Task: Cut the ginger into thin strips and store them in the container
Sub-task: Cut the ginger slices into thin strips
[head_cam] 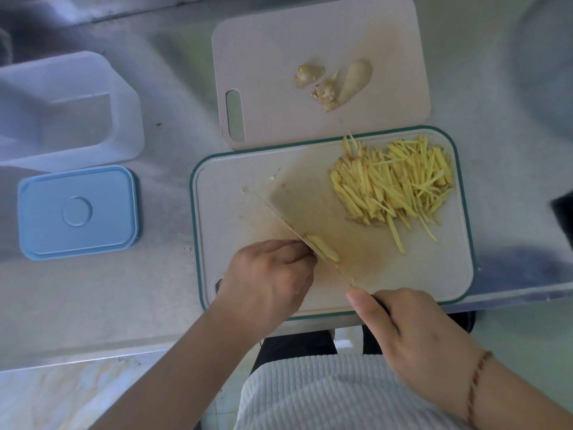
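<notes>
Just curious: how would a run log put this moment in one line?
slicing | left hand holds ginger | right hand grips knife | container empty

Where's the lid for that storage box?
In the head view, the blue lid lies flat on the steel counter at the left, just in front of the open clear container and left of the green-rimmed cutting board.

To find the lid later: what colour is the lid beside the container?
Light blue; the lid shows best in the head view.

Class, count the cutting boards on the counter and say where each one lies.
2. A green-rimmed cutting board lies nearest the person, holding the ginger strips. A pale pink cutting board lies just beyond it, holding uncut ginger pieces. None seems hidden.
</notes>
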Tool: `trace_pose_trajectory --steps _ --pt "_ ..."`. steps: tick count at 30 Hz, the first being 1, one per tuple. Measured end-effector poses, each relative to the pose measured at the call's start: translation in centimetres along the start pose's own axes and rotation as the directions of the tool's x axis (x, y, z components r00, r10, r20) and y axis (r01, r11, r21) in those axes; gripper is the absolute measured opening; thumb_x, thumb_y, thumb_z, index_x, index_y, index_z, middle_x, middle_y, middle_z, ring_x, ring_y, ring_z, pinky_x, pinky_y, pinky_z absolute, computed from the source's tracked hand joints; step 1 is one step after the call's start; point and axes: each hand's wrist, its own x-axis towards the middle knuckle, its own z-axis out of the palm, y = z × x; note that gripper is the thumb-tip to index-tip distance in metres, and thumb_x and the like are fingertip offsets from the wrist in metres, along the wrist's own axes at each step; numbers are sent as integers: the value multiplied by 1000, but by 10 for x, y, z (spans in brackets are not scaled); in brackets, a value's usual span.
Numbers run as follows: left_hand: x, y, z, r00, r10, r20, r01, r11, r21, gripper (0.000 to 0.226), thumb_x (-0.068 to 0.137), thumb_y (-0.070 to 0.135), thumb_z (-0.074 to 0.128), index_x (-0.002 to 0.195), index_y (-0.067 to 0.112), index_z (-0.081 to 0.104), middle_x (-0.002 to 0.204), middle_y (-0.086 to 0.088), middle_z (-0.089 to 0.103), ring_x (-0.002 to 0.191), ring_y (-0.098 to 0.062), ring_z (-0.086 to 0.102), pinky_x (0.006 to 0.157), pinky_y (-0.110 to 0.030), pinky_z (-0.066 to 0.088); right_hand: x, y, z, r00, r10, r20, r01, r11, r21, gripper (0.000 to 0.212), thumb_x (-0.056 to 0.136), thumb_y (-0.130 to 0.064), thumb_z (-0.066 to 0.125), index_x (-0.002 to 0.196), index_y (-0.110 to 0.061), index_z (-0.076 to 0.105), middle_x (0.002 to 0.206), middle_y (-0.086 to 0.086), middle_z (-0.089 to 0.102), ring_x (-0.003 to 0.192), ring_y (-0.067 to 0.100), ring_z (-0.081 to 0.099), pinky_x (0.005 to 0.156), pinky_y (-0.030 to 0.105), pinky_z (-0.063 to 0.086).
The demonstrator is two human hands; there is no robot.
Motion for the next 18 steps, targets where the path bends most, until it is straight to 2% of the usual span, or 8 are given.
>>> trace_pose_trajectory --steps 4,7,9,14,18 --pt "6 6 1 998 -36 -49 37 999 14 19 77 -1 69 62 12 67 63 0 59 60 -23 60 53 -28 45 1 -1 -3 999 49 6 -49 999 1 65 80 -74 12 51 -19 32 41 -6 37 44 12 37 49 21 35" --pt "3 4 4 1000 -13 -21 13 1000 -22 15 81 1 69 72 10 75 74 1 70 72 -23 68 63 -30 54 8 -4 0 999 49 8 -49 998 -28 72 80 -79 6 51 -19 32 40 -3 35 42 12 36 48 23 35" --pt "3 3 6 1000 -5 1 5 999 -46 11 84 5 70 78 10 78 83 1 75 81 -23 72 70 -33 58 20 -11 3 1000 19 -2 -19 1000 -2 72 80 -79 9 50 -17 31 39 -2 33 41 12 34 47 25 33" --pt "-2 2 4 1000 -22 10 23 997 -80 10 86 7 70 81 10 78 88 1 76 86 -20 73 74 -33 59 31 -21 -6 999 -35 -32 38 993 107 62 83 -69 22 50 -17 27 41 -4 24 41 10 27 46 24 31" --pt "-9 0 6 999 -12 -30 9 995 -99 11 88 5 70 84 7 79 94 -1 77 90 -20 74 78 -33 59 7 0 -4 999 -16 -28 20 992 126 65 82 -78 19 51 -21 30 43 -3 26 43 10 27 47 20 29"
